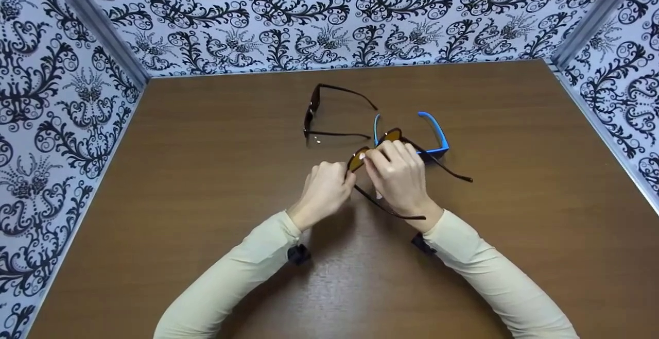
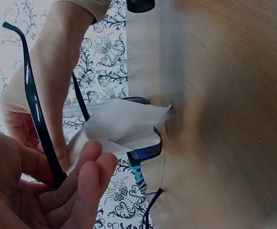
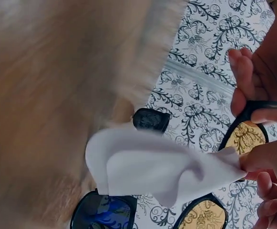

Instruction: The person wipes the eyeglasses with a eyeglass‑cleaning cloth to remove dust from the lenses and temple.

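Yellow-lensed glasses with dark frames are held in the air, their temples pointing toward the person. My left hand pinches them at the hinge corner; in the left wrist view the fingers lie beside the dark temple. My right hand grips a white cloth at the lenses, thumb and fingers pinching one end while the rest hangs down. In the right wrist view one yellow lens shows between the hands.
Dark sunglasses lie unfolded on the brown table, left of and beyond the hands. Blue-templed glasses with dark lenses rest just behind the right hand. Patterned walls stand at the back and sides.
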The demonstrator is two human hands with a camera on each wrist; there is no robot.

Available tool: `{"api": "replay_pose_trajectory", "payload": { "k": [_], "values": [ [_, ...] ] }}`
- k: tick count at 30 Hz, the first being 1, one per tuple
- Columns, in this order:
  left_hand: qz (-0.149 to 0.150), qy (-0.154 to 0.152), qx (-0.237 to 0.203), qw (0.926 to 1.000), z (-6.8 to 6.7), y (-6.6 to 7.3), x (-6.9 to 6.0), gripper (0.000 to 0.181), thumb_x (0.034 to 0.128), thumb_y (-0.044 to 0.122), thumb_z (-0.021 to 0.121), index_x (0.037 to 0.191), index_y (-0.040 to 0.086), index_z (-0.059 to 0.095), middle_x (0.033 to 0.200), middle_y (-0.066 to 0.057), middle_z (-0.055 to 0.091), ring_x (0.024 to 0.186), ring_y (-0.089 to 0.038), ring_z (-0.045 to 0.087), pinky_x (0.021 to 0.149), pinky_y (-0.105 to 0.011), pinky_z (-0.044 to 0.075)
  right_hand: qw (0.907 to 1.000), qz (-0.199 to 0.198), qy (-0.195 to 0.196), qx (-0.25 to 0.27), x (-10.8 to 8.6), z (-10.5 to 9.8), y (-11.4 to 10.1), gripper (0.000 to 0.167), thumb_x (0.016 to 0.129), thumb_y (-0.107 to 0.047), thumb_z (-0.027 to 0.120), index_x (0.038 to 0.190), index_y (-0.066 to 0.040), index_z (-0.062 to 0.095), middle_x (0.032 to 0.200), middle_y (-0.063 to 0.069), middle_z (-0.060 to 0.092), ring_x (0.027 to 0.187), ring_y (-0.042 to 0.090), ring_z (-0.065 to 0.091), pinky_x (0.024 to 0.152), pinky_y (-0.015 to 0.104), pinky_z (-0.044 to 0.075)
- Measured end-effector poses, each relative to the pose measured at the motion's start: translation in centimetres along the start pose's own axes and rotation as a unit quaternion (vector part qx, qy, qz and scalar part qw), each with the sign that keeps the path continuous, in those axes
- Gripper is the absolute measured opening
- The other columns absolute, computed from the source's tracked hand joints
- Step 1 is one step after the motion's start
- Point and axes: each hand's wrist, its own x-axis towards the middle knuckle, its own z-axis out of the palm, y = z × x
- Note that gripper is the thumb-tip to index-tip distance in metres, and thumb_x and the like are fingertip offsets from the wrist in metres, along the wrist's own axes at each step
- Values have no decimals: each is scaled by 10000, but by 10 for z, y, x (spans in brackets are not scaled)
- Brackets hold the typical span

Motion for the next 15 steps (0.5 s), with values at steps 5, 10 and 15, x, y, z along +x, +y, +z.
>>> {"api": "replay_pose_trajectory", "payload": {
  "k": [5, 10, 15],
  "values": [
    [7, -49, -54, 10000, 2, -1, 1, 266, 902, 127, 526, 641, 125, 474, 562, 26, 424, 507, -190, 472, 451, -356, 411, 9986, 245, -12, 469, 6, -8, -1, 38, 796, -47, 722, 809, -56, 687, 755, 49, 578, 671, 245, 542, 592, 376, 405],
    [35, -4, 15, 10000, 5, -2, 2, 270, 901, 128, 534, 638, 127, 473, 564, 27, 418, 522, -192, 468, 460, -373, 422, 9954, 483, -52, 822, 8, -16, 1, 32, 811, -58, 720, 807, -69, 690, 756, 38, 579, 657, 217, 532, 582, 360, 375],
    [-102, 105, 20, 9999, 4, -4, 4, 267, 910, 147, 533, 647, 128, 490, 573, 6, 456, 537, -214, 505, 481, -392, 452, 9949, 714, -179, 692, 7, -23, 8, 54, 827, -85, 728, 841, -49, 690, 774, 43, 625, 638, 203, 567, 571, 348, 395]
  ]
}}
